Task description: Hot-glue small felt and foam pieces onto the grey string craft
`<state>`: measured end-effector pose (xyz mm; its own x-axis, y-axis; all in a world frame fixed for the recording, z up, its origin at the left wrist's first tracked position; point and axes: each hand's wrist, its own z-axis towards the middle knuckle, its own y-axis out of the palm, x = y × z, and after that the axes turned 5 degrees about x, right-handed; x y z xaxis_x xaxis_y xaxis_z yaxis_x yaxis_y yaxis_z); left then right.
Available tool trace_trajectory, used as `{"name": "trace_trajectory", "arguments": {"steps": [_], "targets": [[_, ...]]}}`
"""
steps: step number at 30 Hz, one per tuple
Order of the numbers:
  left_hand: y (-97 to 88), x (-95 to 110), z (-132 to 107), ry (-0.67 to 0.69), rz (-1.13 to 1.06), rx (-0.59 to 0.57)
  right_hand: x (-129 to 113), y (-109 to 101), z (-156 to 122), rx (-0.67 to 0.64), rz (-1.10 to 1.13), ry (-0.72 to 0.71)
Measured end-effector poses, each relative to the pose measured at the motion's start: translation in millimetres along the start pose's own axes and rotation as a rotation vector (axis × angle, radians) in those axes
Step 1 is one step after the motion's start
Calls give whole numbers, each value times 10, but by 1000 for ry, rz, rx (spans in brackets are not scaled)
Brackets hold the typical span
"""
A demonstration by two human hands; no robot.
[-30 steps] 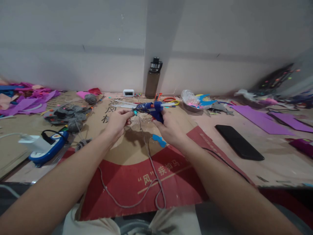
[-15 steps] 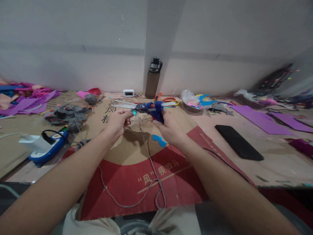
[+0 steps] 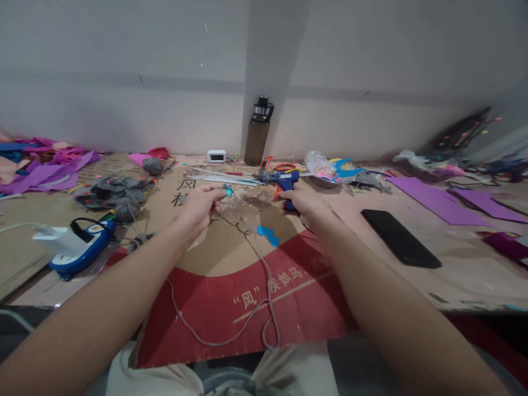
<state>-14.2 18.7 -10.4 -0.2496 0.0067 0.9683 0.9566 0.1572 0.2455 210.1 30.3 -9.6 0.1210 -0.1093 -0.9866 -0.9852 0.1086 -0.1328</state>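
My left hand (image 3: 201, 207) is closed in a pinch on a small teal piece (image 3: 227, 191) with a grey yarn strand (image 3: 264, 275) trailing from it toward me over the cardboard sheet (image 3: 231, 264). My right hand (image 3: 304, 202) is wrapped round the handle of a blue hot glue gun (image 3: 285, 181), held low over the cardboard to the right of the teal piece, nozzle pointing left. A blue foam cut-out (image 3: 268, 235) lies on the cardboard between my hands.
A dark water bottle (image 3: 257, 132) and a small white clock (image 3: 216, 157) stand by the wall. Grey yarn balls (image 3: 124, 198) and a blue-white power strip (image 3: 78, 245) lie left. A black phone (image 3: 399, 238) and purple foam sheets (image 3: 437, 198) lie right. A metal bowl (image 3: 325, 173) holds scraps.
My right hand has carried the glue gun to the right and down, away from the teal piece. The yarn strand now sags lower. My left hand has stayed in place.
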Motion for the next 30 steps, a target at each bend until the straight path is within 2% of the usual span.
{"name": "trace_trajectory", "arguments": {"steps": [2,5,7,9,10,12,14,16,18,30], "targets": [[9,4,-18,16,28,-7,102,-105,144,69,-314,-77],[29,13,-53,41,81,-7,183,-230,225,245,-733,-319],[44,20,-81,77,139,-19,146,-241,162,419,-850,-503],[57,25,-111,125,224,-24,59,-170,32,499,-811,-709],[63,26,-124,145,269,-28,15,-109,-41,446,-758,-829],[75,22,-146,162,330,-50,-40,42,-166,205,-644,-1033],[86,12,-159,151,344,-94,-32,182,-228,-31,-578,-1166],[97,1,-166,121,328,-143,21,271,-225,-157,-557,-1225],[107,-8,-171,89,305,-186,76,301,-190,-188,-561,-1234],[127,-17,-208,67,355,-237,56,271,-209,-142,-564,-1223]]}}
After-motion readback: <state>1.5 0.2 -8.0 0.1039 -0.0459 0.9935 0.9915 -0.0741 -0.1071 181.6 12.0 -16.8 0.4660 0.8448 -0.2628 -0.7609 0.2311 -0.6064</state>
